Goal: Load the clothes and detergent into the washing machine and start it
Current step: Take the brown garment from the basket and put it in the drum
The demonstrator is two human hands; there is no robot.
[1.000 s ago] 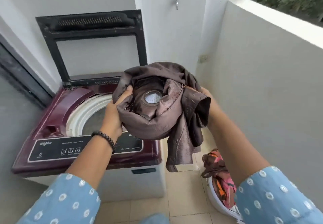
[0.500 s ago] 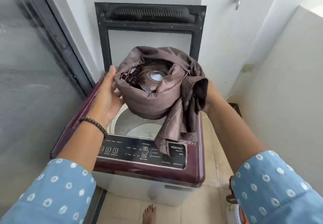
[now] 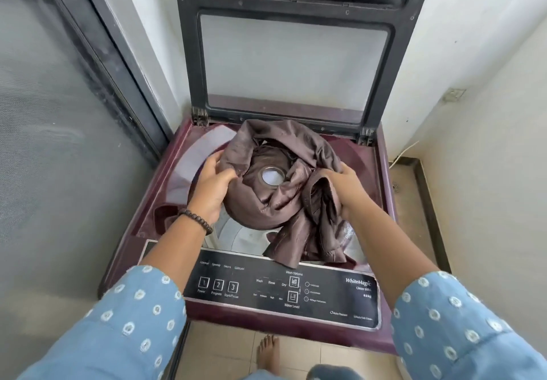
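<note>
A maroon top-loading washing machine (image 3: 381,190) stands before me with its lid (image 3: 293,56) raised upright. I hold a bundle of brown clothes (image 3: 275,199) right over the drum opening. My left hand (image 3: 211,185) grips the bundle's left side. My right hand (image 3: 347,185) grips its right side, fingers buried in the folds. A small round container of white powder (image 3: 272,176) sits nestled in the middle of the bundle. Loose brown cloth hangs down into the drum mouth. The black control panel (image 3: 284,289) faces me along the front edge.
A dark glass door (image 3: 59,130) closes off the left side. White walls rise behind and to the right (image 3: 488,157). My bare foot (image 3: 268,353) stands on the beige floor tiles just below the machine's front.
I have stepped closer to the machine and lowered the brown bundle from chest height down to the drum opening. My left hand now grips the cloth more firmly.
</note>
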